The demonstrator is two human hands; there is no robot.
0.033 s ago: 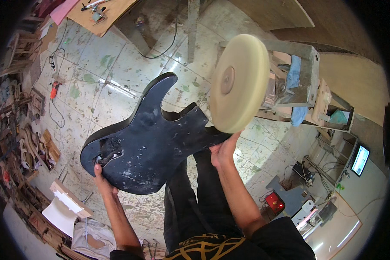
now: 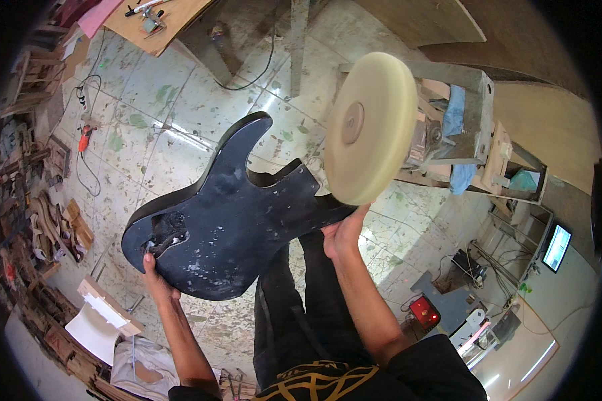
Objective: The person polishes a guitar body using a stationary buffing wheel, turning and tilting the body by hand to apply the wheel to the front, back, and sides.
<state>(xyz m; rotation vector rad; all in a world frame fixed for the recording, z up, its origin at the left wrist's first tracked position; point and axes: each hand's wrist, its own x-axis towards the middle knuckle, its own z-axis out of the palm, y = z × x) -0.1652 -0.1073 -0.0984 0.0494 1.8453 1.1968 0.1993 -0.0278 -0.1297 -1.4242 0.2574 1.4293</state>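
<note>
Black two-horned guitar body (image 2: 234, 220), white-specked, matt, hollowed at left; clasped at left by left hand (image 2: 159, 277), at right by right hand (image 2: 343, 235).

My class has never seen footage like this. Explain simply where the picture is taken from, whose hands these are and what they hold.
There is no robot: a wide fisheye camera on a person's head looks down, so straight edges bend. The person's bare left hand and right hand hold a black guitar body, speckled with pale marks. The left thumb is near a cut-out; the right hand is by a horn, close to a large pale wheel. Contact with the wheel is unclear. An orange corded tool lies on the tiled floor.
</note>
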